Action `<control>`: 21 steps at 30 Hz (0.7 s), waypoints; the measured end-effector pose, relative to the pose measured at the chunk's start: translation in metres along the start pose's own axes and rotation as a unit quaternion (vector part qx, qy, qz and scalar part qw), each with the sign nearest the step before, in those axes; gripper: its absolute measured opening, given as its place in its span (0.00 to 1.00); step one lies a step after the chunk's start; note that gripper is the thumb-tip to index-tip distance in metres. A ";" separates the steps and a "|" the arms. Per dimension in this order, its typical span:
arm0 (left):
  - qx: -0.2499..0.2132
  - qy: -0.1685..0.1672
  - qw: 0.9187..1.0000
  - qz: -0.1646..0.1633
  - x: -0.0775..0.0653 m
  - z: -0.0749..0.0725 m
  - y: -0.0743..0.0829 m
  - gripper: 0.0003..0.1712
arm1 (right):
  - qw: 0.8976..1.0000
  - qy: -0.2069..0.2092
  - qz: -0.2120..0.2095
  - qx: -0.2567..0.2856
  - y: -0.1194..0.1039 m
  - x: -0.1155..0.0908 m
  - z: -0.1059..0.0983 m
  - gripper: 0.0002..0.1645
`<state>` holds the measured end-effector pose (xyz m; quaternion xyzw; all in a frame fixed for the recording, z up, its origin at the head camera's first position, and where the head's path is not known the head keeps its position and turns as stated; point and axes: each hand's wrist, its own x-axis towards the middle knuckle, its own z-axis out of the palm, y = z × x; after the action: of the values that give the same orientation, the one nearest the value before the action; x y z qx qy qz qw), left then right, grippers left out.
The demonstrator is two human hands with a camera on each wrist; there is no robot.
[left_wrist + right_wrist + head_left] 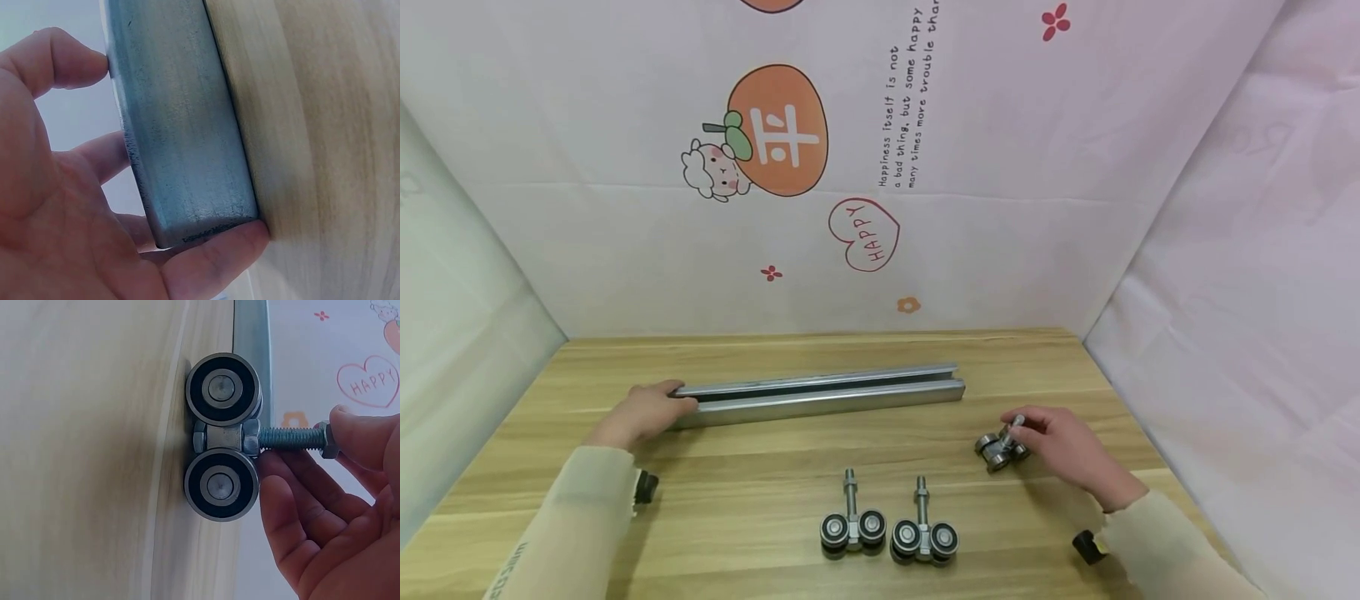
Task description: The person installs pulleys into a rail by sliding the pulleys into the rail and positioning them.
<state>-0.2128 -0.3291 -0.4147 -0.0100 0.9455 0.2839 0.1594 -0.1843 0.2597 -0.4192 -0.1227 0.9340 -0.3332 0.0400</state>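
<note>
A long metal channel rail (pixel 827 404), its slot facing up, lies across the table with its right end farther back. My left hand (pixel 643 412) holds its left end. In the left wrist view, one fingertip touches the rail's (pixel 181 125) upper edge and another finger lies along its cut end. My right hand (pixel 1063 442) holds a roller trolley (pixel 996 450) by its bolt, right of the rail. Seen from the right wrist, the thumb is at the nut (pixel 329 440) near the bolt's tip, fingers are beside the bolt, and the wheels (pixel 222 484) are low at the wood.
Two more roller trolleys (pixel 853 529) (pixel 923 540) stand side by side at the table's front middle, bolts pointing up. The wood-grain table (pixel 737 500) is bounded by a printed white cloth (pixel 1000 250) behind and plain cloth at both sides.
</note>
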 end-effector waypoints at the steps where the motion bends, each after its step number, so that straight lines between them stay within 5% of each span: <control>1: 0.001 0.000 1.000 0.000 0.000 0.000 0.000 0.45 | 1.000 0.002 0.001 0.002 0.001 0.001 -0.001 0.17; 21: 0.011 -0.017 1.000 -0.007 0.006 -0.001 0.006 0.46 | 0.999 0.036 0.018 -0.010 0.022 0.012 -0.013 0.22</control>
<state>-0.2193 -0.3242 -0.4120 -0.0103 0.9458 0.2721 0.1772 -0.2024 0.2813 -0.4228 -0.0937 0.9404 -0.3268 0.0107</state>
